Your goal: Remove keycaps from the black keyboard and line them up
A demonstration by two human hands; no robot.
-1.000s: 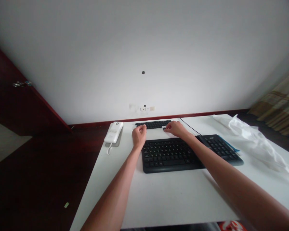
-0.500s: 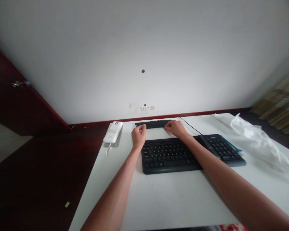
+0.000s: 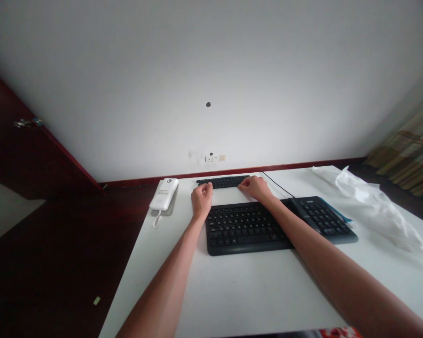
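Note:
At the far edge of the white table lies a narrow black keyboard cover (image 3: 225, 181), a thin strip with rows of keys. My left hand (image 3: 201, 199) is closed, its thumb and fingers pinched at the strip's near edge, left of its middle. My right hand (image 3: 256, 188) is also closed in a pinch, at the strip's near right corner. Exactly what each set of fingertips grips is too small to see fully. A larger black keyboard (image 3: 246, 238) lies nearer to me, and my right forearm passes over it, hiding some keys.
A white power bank (image 3: 164, 195) with a wrist loop lies on the table's (image 3: 239, 291) left side. Crumpled white plastic (image 3: 373, 202) spreads over the right. A black cable (image 3: 277, 183) runs from the keyboard to the far edge. Behind stands a wall (image 3: 144, 94) with sockets (image 3: 215, 158).
The view has shifted very slightly, moving everything a little to the left. Both hands stay pinched at the keyboard cover's near edge, and nothing else has visibly moved.

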